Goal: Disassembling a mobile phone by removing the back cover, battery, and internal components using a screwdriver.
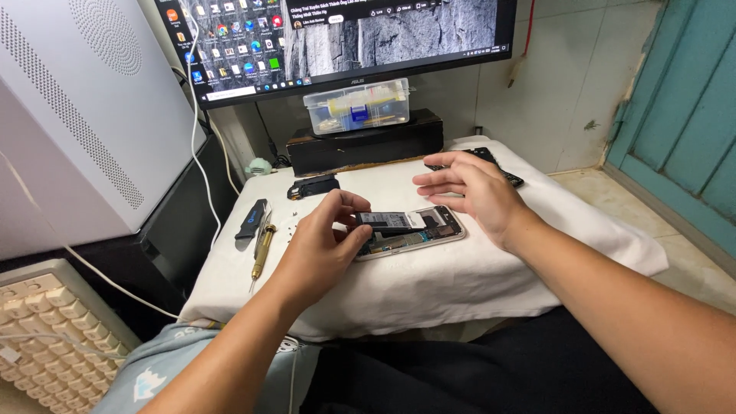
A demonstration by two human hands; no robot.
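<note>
White cloth covers the tabletop (429, 284), w/ a monitor (345, 38) at the far edge and a clear plastic parts box (357, 106) on a black box (366, 142) under it. Mid-cloth lies an opened phone (414, 234), back off, insides showing. Left hand (322, 249) is pinched on the black battery (387, 221), which sits tilted, its near-left end lifted over the phone body. Right hand (475, 192) is apart from it, fingers spread flat, empty, hovering just far-right of the phone; it may graze the frame, can't tell.

Risks, as I judge: the phone isn't clearly pinned, so a pull on the battery could drag the whole body across the cloth. Bending the battery too hard could crease or puncture it. Tiny screws (295, 226) lie loose left of the phone, near the gold-handled screwdriver (263, 251) and a black tool (251, 219); a forearm sweep or cloth tug could scatter them.
</note>
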